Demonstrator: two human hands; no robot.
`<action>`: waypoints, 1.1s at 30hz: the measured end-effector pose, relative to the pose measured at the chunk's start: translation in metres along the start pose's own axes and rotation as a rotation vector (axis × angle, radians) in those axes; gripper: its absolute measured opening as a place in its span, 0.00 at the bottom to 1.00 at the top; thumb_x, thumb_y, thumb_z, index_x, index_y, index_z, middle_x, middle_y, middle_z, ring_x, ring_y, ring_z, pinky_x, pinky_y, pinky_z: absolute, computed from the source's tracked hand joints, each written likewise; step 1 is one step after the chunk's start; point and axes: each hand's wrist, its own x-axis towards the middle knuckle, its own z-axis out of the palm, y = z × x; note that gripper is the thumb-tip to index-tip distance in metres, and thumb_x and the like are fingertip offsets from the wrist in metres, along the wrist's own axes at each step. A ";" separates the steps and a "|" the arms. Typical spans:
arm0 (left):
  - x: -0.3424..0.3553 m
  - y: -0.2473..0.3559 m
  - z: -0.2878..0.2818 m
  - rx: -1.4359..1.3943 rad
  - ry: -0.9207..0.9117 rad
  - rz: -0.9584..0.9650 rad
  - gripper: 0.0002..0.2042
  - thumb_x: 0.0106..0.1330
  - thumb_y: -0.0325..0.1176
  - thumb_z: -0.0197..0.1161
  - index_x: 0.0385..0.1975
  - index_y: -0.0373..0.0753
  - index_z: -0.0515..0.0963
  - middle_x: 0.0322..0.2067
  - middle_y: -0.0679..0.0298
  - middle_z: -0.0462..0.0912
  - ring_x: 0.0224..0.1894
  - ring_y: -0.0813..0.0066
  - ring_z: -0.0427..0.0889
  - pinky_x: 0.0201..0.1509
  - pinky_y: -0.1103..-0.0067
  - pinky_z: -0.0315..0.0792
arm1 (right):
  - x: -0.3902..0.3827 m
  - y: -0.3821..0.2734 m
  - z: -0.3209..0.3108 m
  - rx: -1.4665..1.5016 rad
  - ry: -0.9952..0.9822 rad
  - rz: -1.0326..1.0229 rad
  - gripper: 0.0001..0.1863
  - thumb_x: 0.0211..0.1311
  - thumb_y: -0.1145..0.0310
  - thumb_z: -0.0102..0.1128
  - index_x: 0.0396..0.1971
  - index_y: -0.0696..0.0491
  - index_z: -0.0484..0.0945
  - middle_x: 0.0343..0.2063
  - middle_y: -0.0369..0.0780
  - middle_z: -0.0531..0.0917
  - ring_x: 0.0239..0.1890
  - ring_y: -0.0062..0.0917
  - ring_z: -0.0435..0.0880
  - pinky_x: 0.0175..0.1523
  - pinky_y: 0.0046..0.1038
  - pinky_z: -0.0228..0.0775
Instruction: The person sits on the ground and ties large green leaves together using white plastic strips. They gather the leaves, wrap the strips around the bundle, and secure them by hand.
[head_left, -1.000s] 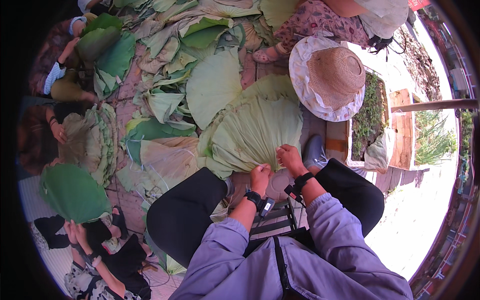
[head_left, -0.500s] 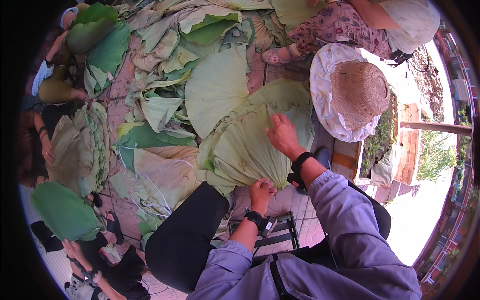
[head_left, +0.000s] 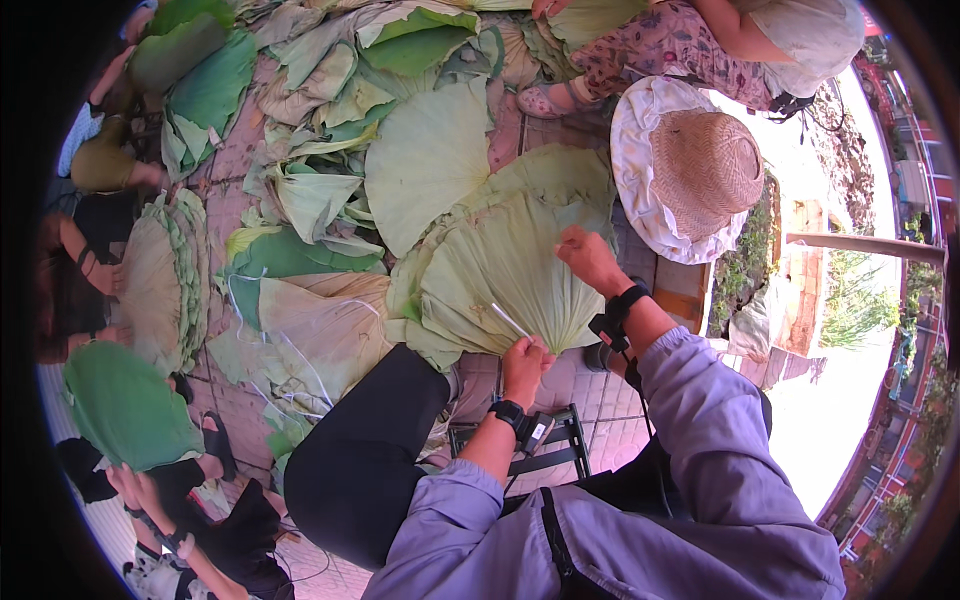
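A layered stack of large, dry, pale green lotus leaves (head_left: 500, 265) lies spread like a fan in front of my knees. My left hand (head_left: 525, 370) is closed at the near edge of the stack, and a thin white stick-like piece (head_left: 510, 320) pokes out of its fingers over the top leaf. Above the right part of the stack is my right hand (head_left: 592, 262), its fingers curled in. Whether it pinches the leaf or anything else is hidden.
A tied leaf bundle (head_left: 325, 310) with white string lies left of my stack. More loose leaves (head_left: 425, 165) cover the paving beyond. A straw hat (head_left: 700, 170) stands at the right. Other people sit around; one at lower left handles a green leaf (head_left: 130, 405).
My right hand has lifted from lying spread on the leaf, shifted slightly right and curled its fingers. The white stick-like piece now shows in my left hand.
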 end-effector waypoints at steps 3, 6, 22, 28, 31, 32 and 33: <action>-0.004 0.002 0.001 0.045 -0.014 0.005 0.10 0.74 0.37 0.57 0.43 0.37 0.78 0.33 0.64 0.83 0.31 0.74 0.86 0.32 0.80 0.77 | -0.014 -0.015 -0.011 0.170 0.056 -0.096 0.16 0.57 0.62 0.65 0.35 0.61 0.78 0.30 0.50 0.82 0.34 0.40 0.81 0.43 0.35 0.72; -0.008 0.004 0.002 0.074 -0.019 0.037 0.10 0.74 0.37 0.56 0.42 0.37 0.79 0.32 0.65 0.83 0.31 0.75 0.85 0.32 0.80 0.76 | -0.043 -0.028 -0.010 0.140 -0.074 -0.125 0.17 0.61 0.63 0.65 0.39 0.62 0.79 0.31 0.40 0.82 0.36 0.26 0.79 0.44 0.29 0.71; -0.021 0.033 -0.004 0.330 -0.133 0.025 0.10 0.72 0.37 0.60 0.38 0.36 0.82 0.33 0.67 0.85 0.30 0.81 0.82 0.35 0.81 0.77 | -0.147 0.000 0.066 0.822 -0.310 0.116 0.09 0.70 0.71 0.55 0.32 0.60 0.79 0.27 0.36 0.82 0.23 0.20 0.79 0.27 0.25 0.72; -0.030 0.062 0.010 0.463 -0.134 0.072 0.09 0.70 0.35 0.62 0.41 0.36 0.81 0.33 0.65 0.85 0.32 0.76 0.84 0.39 0.79 0.77 | -0.139 0.017 0.065 0.983 -0.039 0.146 0.08 0.70 0.69 0.56 0.33 0.55 0.80 0.28 0.34 0.83 0.29 0.17 0.78 0.35 0.24 0.69; -0.011 0.062 -0.011 0.439 0.035 0.051 0.14 0.66 0.37 0.66 0.47 0.37 0.79 0.38 0.62 0.83 0.33 0.69 0.84 0.41 0.73 0.78 | -0.139 0.022 0.058 1.093 0.049 0.262 0.08 0.71 0.66 0.55 0.36 0.54 0.80 0.28 0.35 0.84 0.32 0.20 0.81 0.41 0.25 0.71; -0.003 0.057 -0.021 0.398 0.089 -0.011 0.15 0.65 0.38 0.67 0.47 0.38 0.78 0.39 0.61 0.82 0.32 0.67 0.84 0.40 0.72 0.78 | -0.138 0.025 0.052 1.144 0.054 0.323 0.09 0.71 0.66 0.55 0.37 0.54 0.80 0.28 0.35 0.83 0.32 0.21 0.82 0.41 0.26 0.72; 0.001 0.057 -0.025 0.357 0.144 -0.070 0.17 0.64 0.39 0.68 0.48 0.38 0.78 0.40 0.60 0.81 0.31 0.66 0.83 0.40 0.70 0.78 | -0.136 0.025 0.046 1.194 0.058 0.382 0.09 0.71 0.66 0.55 0.37 0.55 0.80 0.27 0.35 0.83 0.33 0.22 0.83 0.41 0.26 0.73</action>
